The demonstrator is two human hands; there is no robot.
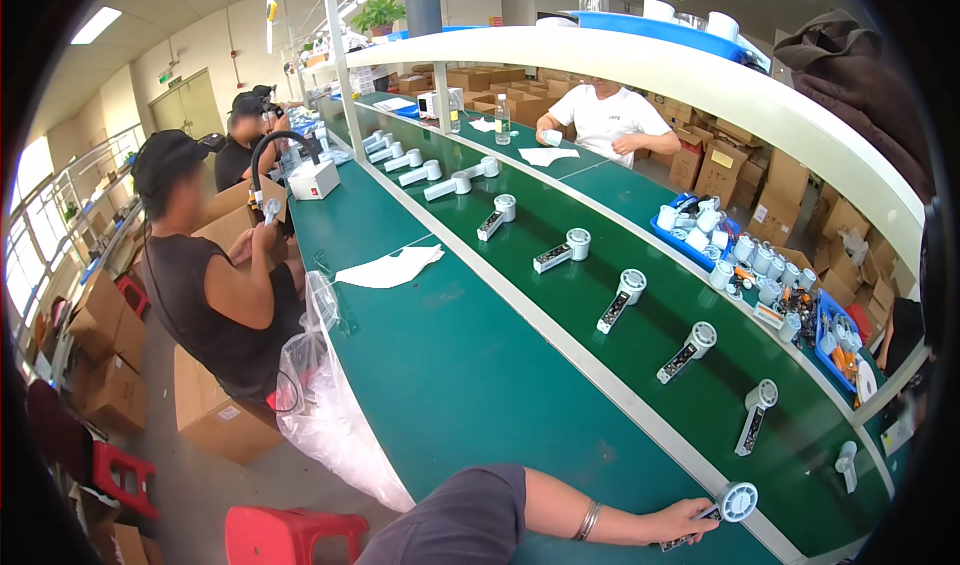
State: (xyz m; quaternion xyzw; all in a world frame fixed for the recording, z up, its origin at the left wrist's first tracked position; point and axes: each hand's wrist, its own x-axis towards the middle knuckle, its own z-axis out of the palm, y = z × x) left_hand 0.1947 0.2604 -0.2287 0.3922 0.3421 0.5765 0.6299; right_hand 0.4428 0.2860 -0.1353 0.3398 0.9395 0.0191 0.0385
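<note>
At the lower right, my left hand (686, 521) grips a pale blue handheld device (738, 502) by its handle. This piece has a round, vented, fan-like head, and dark electronics show along the handle. A metal band circles my left wrist. My right hand is out of the picture. On the green belt beyond lie several similar devices in a spaced row. The nearest are one with its handle open on a circuit board (757, 415), another like it (688, 352), and a smaller-looking one (846, 465) near the right rim.
The green worktable (460, 365) holds a white sheet (390, 266). Blue trays (838, 340) of parts stand across the belt. A person in white (610, 120) works opposite; another in dark clothes (220, 275) sits at left, holding a part. A red stool (290, 535) and plastic bag (330, 415) are nearby.
</note>
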